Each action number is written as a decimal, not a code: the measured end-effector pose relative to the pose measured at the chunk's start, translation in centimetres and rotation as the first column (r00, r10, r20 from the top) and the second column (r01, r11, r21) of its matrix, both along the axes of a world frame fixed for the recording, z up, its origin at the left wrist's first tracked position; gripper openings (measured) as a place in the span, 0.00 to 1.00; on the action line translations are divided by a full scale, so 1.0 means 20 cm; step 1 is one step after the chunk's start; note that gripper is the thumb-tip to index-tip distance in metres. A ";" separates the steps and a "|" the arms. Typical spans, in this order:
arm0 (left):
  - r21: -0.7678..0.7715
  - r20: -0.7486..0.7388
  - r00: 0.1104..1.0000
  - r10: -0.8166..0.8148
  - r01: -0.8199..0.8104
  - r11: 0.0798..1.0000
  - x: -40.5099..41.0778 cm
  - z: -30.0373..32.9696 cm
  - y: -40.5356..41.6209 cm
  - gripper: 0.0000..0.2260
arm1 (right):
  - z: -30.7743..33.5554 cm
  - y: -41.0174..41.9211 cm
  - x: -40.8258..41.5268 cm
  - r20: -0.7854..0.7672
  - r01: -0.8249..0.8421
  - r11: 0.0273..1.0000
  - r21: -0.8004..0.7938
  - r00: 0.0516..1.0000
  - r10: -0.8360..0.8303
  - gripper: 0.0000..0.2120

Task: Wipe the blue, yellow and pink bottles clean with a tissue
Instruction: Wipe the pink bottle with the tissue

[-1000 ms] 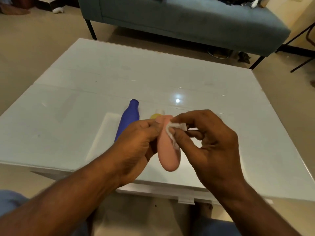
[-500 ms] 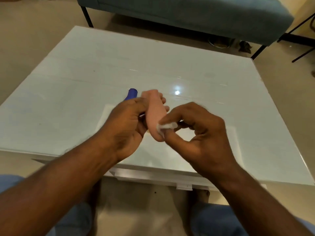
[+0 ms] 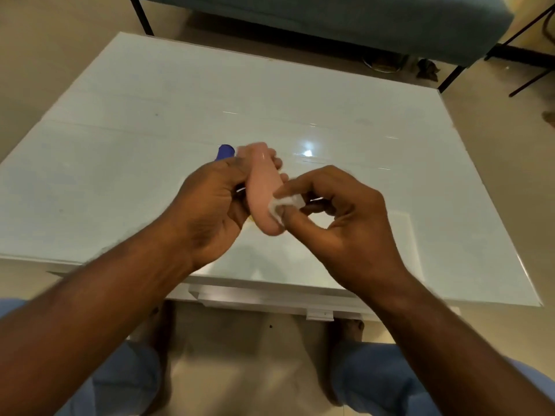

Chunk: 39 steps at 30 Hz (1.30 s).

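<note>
My left hand [image 3: 210, 205] grips the pink bottle [image 3: 264, 187] above the near part of the white table [image 3: 120, 163], fingers curled round its upper half. My right hand [image 3: 342, 223] pinches a small white tissue [image 3: 283, 204] and presses it against the bottle's lower right side. The blue bottle [image 3: 225, 151] lies on the table behind my left hand, with only its tip showing. A sliver of yellow [image 3: 250, 219] shows under the pink bottle; the yellow bottle is otherwise hidden by my hands.
A teal sofa [image 3: 330, 22] on black legs stands beyond the table's far edge. A black chair leg [image 3: 531, 76] is at the far right. My knees in blue trousers [image 3: 384, 382] and bare feet sit under the near edge.
The tissue slid from the pink bottle's upper part down to its lower side. The bottle and both hands moved further over the table, now hiding most of the blue bottle.
</note>
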<state>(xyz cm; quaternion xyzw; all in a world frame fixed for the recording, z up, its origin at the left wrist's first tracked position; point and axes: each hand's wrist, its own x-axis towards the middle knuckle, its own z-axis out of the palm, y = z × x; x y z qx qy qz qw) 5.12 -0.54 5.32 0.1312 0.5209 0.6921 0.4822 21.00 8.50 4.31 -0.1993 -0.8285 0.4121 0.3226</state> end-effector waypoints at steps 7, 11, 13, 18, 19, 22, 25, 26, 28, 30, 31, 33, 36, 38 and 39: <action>0.000 -0.024 0.999 -0.030 0.030 1.000 0.06 0.00 0.00 0.14 | 0.01 0.03 0.00 -0.049 0.044 0.997 -0.069 0.998 -0.047 0.08; 0.010 0.024 0.999 0.038 -0.039 0.999 0.00 0.00 0.01 0.15 | 0.00 -0.02 -0.01 0.021 0.004 1.000 -0.001 1.000 -0.004 0.07; 0.012 -0.043 0.998 -0.048 0.049 0.999 0.04 -0.01 0.00 0.13 | 0.00 0.01 -0.02 -0.042 0.089 0.994 -0.062 0.995 -0.092 0.07; -0.004 -0.037 0.998 -0.049 0.049 0.999 0.06 -0.02 0.00 0.14 | 0.00 0.02 -0.02 -0.052 0.068 0.997 -0.048 0.996 -0.070 0.07; 0.002 -0.009 0.999 -0.039 0.039 0.999 0.05 -0.02 0.00 0.14 | 0.00 0.00 -0.02 -0.021 0.039 0.999 -0.016 0.999 -0.039 0.07; 0.009 -0.010 1.000 -0.005 0.005 1.000 0.03 -0.03 0.00 0.15 | -0.02 -0.01 -0.02 0.012 0.068 0.998 0.002 0.998 -0.068 0.07; 0.029 -0.045 0.998 -0.039 0.040 0.999 0.05 -0.05 0.01 0.10 | -0.01 0.03 -0.03 -0.053 0.149 0.987 -0.054 0.987 -0.152 0.07; 0.040 -0.029 0.999 -0.027 0.029 0.999 0.04 -0.06 0.01 0.11 | 0.00 0.03 -0.03 -0.056 0.135 0.989 -0.067 0.989 -0.139 0.07; 0.064 0.033 0.999 0.021 -0.023 0.998 0.01 -0.05 0.01 0.15 | -0.01 0.01 -0.02 -0.014 0.051 0.997 -0.049 0.999 -0.052 0.06; 0.068 0.076 0.995 0.059 -0.065 0.996 -0.02 -0.03 0.01 0.16 | -0.02 -0.02 -0.01 0.052 -0.009 1.000 0.000 0.999 0.009 0.06; 0.065 0.067 0.996 0.051 -0.056 0.996 -0.03 -0.03 0.01 0.17 | -0.02 -0.03 -0.02 0.056 -0.002 1.000 0.002 0.998 0.002 0.06; 0.028 -0.012 1.000 -0.020 0.021 0.999 -0.01 -0.04 0.00 0.17 | -0.02 -0.01 -0.02 0.005 0.062 0.997 -0.047 0.998 -0.062 0.07; 0.009 -0.029 0.993 -0.117 0.118 0.993 0.02 -0.09 0.00 0.28 | 0.00 0.02 -0.03 -0.067 0.101 0.984 -0.146 0.992 -0.111 0.09; 0.044 0.075 0.990 -0.120 0.117 0.992 0.01 -0.11 0.01 0.36 | 0.00 0.01 -0.03 -0.071 0.082 0.979 -0.189 0.993 -0.097 0.12; 0.078 0.146 0.983 -0.115 0.105 0.991 0.00 -0.11 0.02 0.37 | 0.00 0.00 -0.03 -0.073 0.075 0.975 -0.209 0.993 -0.092 0.12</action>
